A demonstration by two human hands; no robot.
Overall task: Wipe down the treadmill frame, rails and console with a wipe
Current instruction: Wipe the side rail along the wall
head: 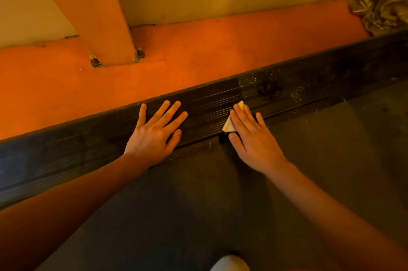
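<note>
Pressing flat on the treadmill's ribbed black side rail [287, 91], the left hand [154, 136] lies palm down with its fingers spread and straight, grip released and holding nothing. The right hand [249, 140] lies further along the same rail, also palm down, its fingers straight over a folded white wipe [229, 126]. Its grip is released too, pressing the wipe onto the rail rather than curling round it. Corners of the wipe show beside the thumb and past the fingertips. Both forearms reach over the dark belt [220, 204] on the rail's near side. Pale specks [254, 78] dot the rail beyond the wipe. On the rail's far side lies an orange floor [198, 49] with an orange post [99, 16] bolted to it, and a crumpled shiny sheet [384, 7].
</note>
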